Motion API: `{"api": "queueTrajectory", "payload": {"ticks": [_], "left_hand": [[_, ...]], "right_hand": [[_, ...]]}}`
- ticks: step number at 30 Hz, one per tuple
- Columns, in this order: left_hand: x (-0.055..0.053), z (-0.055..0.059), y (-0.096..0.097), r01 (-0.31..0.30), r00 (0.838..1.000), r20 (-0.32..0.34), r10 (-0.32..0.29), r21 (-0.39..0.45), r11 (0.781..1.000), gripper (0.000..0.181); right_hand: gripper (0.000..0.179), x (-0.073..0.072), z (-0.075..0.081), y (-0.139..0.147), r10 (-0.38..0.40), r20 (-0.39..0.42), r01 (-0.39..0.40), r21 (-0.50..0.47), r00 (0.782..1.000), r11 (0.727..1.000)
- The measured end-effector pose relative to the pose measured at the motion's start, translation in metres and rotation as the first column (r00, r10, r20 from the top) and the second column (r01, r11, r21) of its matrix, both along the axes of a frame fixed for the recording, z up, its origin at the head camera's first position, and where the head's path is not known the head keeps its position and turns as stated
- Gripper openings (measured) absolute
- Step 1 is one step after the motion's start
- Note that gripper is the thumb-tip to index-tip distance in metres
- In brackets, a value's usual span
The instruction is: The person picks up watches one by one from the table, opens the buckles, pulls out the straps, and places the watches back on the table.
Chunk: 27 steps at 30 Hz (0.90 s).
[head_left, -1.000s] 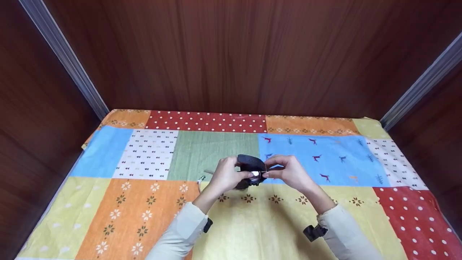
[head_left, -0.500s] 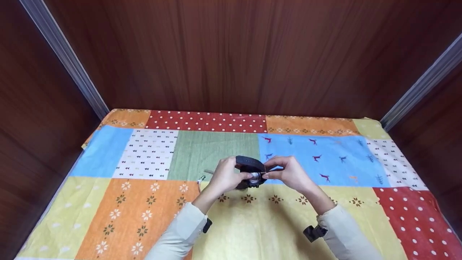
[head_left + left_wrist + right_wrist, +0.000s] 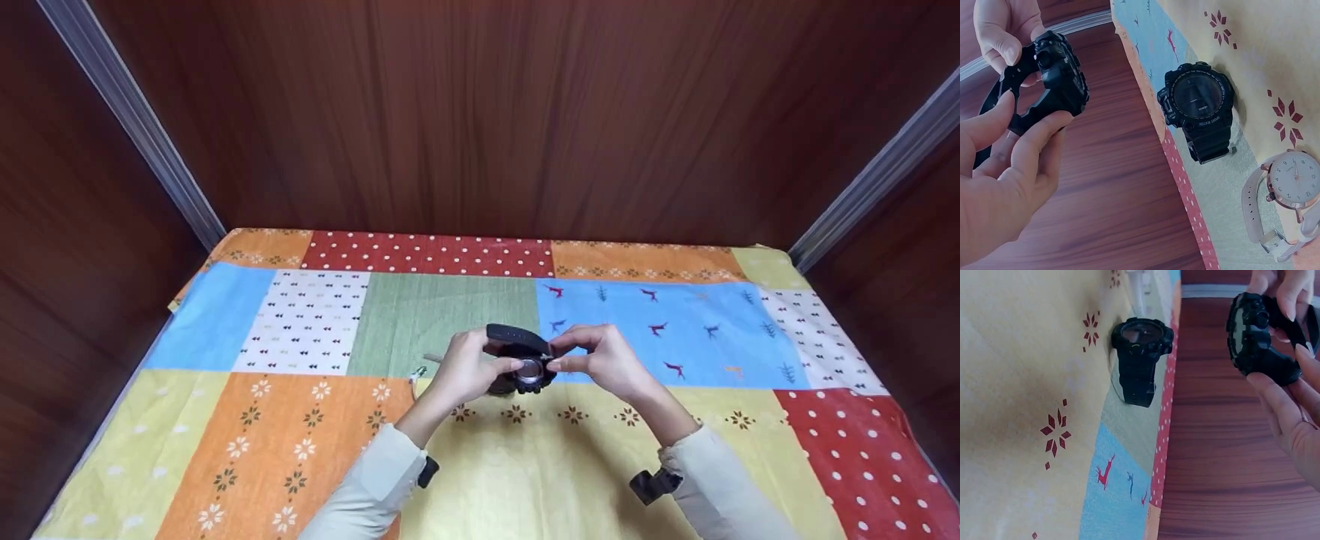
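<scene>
A black digital sport watch is held up off the table between both hands, its strap bowed over at the far side. My left hand grips it on the left, thumb near the face and fingers around the case and strap. From the right, my right hand pinches the strap close to the case with thumb and fingertips. A second black sport watch lies face up on the cloth below; in the head view my left hand mostly covers it. Beside it rests a white-dialled watch with a rose-gold case and pale strap.
A patchwork-print tablecloth covers the table. Dark wood-look panels rise behind and at both sides, with metal trim at the corners. Small black cameras are strapped at the wrists.
The held watch has tilted and shifted slightly left and down, and the bright glare on its face has gone. Both hands keep their grip with only small movements.
</scene>
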<state>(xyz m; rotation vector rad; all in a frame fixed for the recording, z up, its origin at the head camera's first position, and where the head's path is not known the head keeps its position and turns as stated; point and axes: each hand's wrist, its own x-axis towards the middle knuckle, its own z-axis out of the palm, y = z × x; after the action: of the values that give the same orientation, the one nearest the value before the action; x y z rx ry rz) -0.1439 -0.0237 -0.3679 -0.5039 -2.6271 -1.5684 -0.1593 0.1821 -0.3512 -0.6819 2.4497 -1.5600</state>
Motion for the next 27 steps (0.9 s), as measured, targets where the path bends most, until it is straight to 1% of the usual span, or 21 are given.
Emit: {"api": "queueTrajectory", "payload": {"ticks": [2, 8, 13, 16, 22, 27], "left_hand": [[0.0, 0.0, -0.001, 0.003, 1.0, 0.006, -0.003, 0.018, 1.0, 0.024], [0.001, 0.0, -0.005, 0.01, 1.0, 0.025, -0.012, 0.056, 0.998, 0.023], [0.003, -0.002, -0.009, 0.02, 0.995, 0.098, -0.034, 0.139, 0.99, 0.021], [0.003, -0.003, -0.011, 0.031, 0.991, 0.123, -0.053, 0.172, 0.985, 0.022], [0.003, -0.006, -0.01, 0.036, 0.987, 0.145, -0.062, 0.176, 0.984, 0.023], [0.002, -0.007, -0.008, 0.032, 0.994, 0.105, -0.043, 0.105, 0.994, 0.022]], "right_hand": [[0.019, 0.0, 0.0, 0.0, -0.005, 0.015, 0.005, -0.008, 1.0, 1.0], [0.021, -0.008, -0.017, 0.008, -0.005, 0.057, 0.009, -0.068, 0.998, 0.998], [0.026, -0.008, -0.024, 0.012, 0.004, 0.118, 0.012, -0.138, 0.993, 0.99], [0.027, -0.007, -0.025, 0.013, -0.001, 0.149, 0.023, -0.142, 0.989, 0.99], [0.027, -0.008, -0.024, 0.013, 0.015, 0.14, -0.003, -0.09, 0.99, 0.996], [0.024, -0.008, -0.022, 0.012, 0.029, 0.108, -0.025, -0.035, 0.994, 0.999]]}}
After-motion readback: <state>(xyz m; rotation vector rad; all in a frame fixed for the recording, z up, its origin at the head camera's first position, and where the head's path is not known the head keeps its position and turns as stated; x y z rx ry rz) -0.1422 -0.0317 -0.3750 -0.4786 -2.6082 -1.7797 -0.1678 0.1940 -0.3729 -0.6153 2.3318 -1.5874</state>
